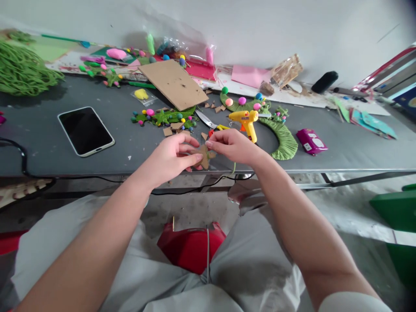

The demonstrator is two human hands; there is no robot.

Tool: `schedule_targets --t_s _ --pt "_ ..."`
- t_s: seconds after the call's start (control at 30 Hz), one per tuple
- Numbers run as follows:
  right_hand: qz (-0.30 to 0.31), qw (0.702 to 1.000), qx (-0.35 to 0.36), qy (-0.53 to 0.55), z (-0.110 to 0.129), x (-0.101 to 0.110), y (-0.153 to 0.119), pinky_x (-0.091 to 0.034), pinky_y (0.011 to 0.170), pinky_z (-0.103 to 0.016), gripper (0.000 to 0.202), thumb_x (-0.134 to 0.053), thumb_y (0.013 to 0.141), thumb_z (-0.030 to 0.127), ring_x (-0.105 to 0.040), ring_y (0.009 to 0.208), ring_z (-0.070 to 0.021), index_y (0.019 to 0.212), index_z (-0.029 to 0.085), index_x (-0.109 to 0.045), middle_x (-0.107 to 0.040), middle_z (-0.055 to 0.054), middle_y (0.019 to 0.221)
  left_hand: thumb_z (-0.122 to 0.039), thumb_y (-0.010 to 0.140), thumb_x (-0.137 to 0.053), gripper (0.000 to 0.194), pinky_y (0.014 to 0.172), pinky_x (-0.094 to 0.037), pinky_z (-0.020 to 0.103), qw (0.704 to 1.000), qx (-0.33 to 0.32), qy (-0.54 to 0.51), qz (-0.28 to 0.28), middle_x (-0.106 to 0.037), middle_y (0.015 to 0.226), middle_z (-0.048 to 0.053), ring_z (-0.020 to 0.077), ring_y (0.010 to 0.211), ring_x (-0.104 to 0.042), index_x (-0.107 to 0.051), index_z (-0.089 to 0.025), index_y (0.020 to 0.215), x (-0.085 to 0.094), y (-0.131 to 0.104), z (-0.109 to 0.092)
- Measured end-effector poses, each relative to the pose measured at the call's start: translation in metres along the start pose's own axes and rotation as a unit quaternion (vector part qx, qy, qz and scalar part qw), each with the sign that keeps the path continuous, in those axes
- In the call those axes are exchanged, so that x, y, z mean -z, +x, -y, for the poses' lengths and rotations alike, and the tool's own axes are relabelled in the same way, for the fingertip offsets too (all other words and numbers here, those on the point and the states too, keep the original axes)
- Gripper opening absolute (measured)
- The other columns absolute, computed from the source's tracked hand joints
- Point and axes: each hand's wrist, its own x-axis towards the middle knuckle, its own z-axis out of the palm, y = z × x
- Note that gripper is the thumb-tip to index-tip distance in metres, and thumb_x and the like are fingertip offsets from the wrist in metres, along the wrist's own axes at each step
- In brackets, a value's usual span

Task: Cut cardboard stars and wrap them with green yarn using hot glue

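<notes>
"So, what is the left hand (167,161) doing?"

"It has thumb and fingers closed on a small piece of brown cardboard (204,158), just above the front edge of the table (48,145). The piece looks pointed, perhaps a star, with a bit of green yarn about it."

"And the right hand (232,146)?"

"Thumb and forefinger tips are drawn together beside the cardboard. Whether yarn is pinched between them is too small to tell. A green strand (234,167) hangs below that hand."

"How would the cardboard handle?"

"Light, I'd judge, and fairly stiff for its size, with a dry face that shouldn't slip. The narrow points are the weak spots; they could crease if squeezed. I'd take it flat across the broad middle, thumb on one face and fingers behind."

"The yarn?"

"Soft and limp, likely to sag when slack, so best held close to the cardboard. A light pull should do, as a hard one might bend a point."

"What's nearby?"

"Scissors (204,119) and cardboard scraps (177,126) lie beyond the hands. The yellow glue gun (248,123) is just past the right hand, beside a green wrapped ring (286,144). A phone (86,131) lies off to the left."
</notes>
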Motion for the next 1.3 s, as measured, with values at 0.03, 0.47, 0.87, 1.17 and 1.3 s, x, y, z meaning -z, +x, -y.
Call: schedule_targets --t_s 0.03,0.47,0.87,1.17,1.3 --pt "0.002 1.0 -0.009 -0.002 0.001 0.0 0.0 -0.026 0.053 -0.027 0.033 -0.059 0.094 0.039 -0.034 0.057 -0.0088 0.07 0.017 -0.058 -0.043 0.004 0.061 -0.03 0.08 -0.081 0.03 0.055 -0.053 0.026 1.0 0.0 0.015 0.005 -0.076 0.08 0.006 0.0203 0.069 -0.074 -0.063 -0.018 0.101 0.0 0.0 0.0" --pt "0.024 0.976 -0.19 0.099 0.006 0.016 -0.007 -0.02 0.049 -0.028 0.034 -0.078 0.081 0.046 -0.031 0.051 -0.0063 0.067 0.016 -0.068 -0.046 0.004 0.056 -0.031 0.082 -0.077 0.021 0.065 -0.056 0.031 0.996 -0.01 0.089 0.016 -0.077 0.079 0.004 0.0212 0.073 -0.074 -0.067 -0.02 0.098 -0.003 0.0 0.007" --pt "-0.034 0.971 -0.155 0.18 0.009 -0.003 -0.007 -0.017 0.048 -0.027 0.03 -0.072 0.085 0.043 -0.027 0.051 -0.0069 0.078 0.014 -0.072 -0.037 0.006 0.054 -0.033 0.081 -0.079 0.023 0.058 -0.053 0.031 0.994 -0.029 0.093 -0.042 -0.077 0.081 0.007 0.0233 0.071 -0.073 -0.069 -0.021 0.097 -0.001 0.001 0.013" --pt "-0.089 0.987 0.028 -0.129 0.032 -0.028 -0.029 -0.029 0.06 -0.027 0.021 -0.054 0.095 0.028 -0.044 0.062 -0.0113 0.088 0.017 -0.07 -0.062 -0.001 0.072 -0.036 0.073 -0.088 0.032 0.061 -0.058 0.033 0.994 -0.022 -0.01 -0.108 -0.075 0.071 0.006 0.021 0.062 -0.071 -0.068 -0.018 0.092 -0.004 0.005 0.012" --pt "-0.127 0.968 0.021 -0.215 0.034 -0.035 -0.035 -0.026 0.059 -0.029 0.02 -0.052 0.095 0.028 -0.043 0.061 -0.0125 0.093 0.019 -0.07 -0.062 -0.001 0.069 -0.034 0.074 -0.087 0.029 0.068 -0.062 0.036 0.988 -0.058 -0.039 -0.137 -0.075 0.077 0.004 0.0211 0.067 -0.073 -0.068 -0.019 0.089 -0.004 0.005 0.01"
